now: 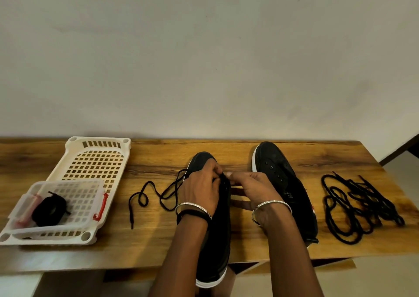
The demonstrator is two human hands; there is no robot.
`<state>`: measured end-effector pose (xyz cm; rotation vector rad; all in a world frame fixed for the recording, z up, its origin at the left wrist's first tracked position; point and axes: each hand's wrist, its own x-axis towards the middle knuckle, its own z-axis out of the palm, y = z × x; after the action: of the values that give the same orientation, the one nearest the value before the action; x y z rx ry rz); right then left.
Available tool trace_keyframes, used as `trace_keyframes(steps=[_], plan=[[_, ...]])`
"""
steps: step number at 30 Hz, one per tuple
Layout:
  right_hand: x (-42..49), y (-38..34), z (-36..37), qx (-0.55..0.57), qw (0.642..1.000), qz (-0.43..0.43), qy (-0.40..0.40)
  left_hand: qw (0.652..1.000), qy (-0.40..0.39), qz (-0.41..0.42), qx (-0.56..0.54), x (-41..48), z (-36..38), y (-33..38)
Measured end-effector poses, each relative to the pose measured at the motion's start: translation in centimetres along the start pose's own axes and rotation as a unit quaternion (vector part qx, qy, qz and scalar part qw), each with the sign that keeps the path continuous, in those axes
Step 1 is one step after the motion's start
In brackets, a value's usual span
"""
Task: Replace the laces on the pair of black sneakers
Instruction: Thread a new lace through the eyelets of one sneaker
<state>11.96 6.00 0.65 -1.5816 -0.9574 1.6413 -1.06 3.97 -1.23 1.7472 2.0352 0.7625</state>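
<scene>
Two black sneakers with white soles lie on the wooden table (158, 242). The left sneaker (215, 240) points away from me, its heel hanging over the front edge. My left hand (200, 189) grips its upper near the eyelets. My right hand (251, 183) pinches a black lace at the same spot. The free end of that lace (147, 197) trails left across the table. The right sneaker (278, 172) has bare eyelets and no lace. A heap of loose black laces (358, 208) lies to its right.
A white perforated tray (95, 160) stands at the left. On it sits a small clear basket (74, 197) with a coiled black lace (49, 210) and red handles. A plain wall rises behind the table. The table's right end is at the frame's edge.
</scene>
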Motion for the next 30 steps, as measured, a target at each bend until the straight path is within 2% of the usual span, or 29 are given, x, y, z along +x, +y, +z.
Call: trace_keyframes(steps=[4,8,14,17,20,22,24,26,28,30], plan=[[0.3,0.5,0.4,-0.005,0.999,-0.027,0.02,1.0,-0.005,-0.016,-0.021,0.1,-0.2,0.0],[0.7,1.5,1.0,-0.073,0.992,-0.08,0.067,0.998,-0.01,-0.035,-0.044,0.1,-0.3,-0.3],[1.1,1.5,1.8,-0.15,0.977,-0.118,0.094,0.997,-0.009,-0.041,-0.06,0.2,0.0,-0.4],[1.4,1.6,2.2,-0.178,0.965,-0.132,0.139,0.997,-0.009,-0.049,-0.056,0.2,-0.1,-0.4],[1.5,1.0,2.1,-0.1,0.965,-0.149,0.193,0.998,0.001,-0.06,-0.004,0.1,-0.8,-0.4],[0.9,-0.2,1.8,0.092,0.965,-0.173,0.174,0.998,0.013,-0.067,-0.009,0.2,-1.1,-0.5],[-0.2,-1.7,1.0,0.317,0.926,-0.171,0.115,0.993,0.041,-0.09,-0.066,0.4,-1.4,-1.1],[-0.8,-2.4,-0.4,0.381,0.902,-0.163,0.122,0.982,0.076,-0.111,-0.133,0.6,-1.7,-1.9],[-0.7,-2.2,-1.9,0.292,0.923,-0.175,0.181,0.973,0.099,-0.134,-0.16,0.8,-2.2,-2.9],[-0.5,-1.7,-2.8,0.127,0.939,-0.223,0.228,0.967,0.108,-0.163,-0.163,0.7,-3.0,-3.6]])
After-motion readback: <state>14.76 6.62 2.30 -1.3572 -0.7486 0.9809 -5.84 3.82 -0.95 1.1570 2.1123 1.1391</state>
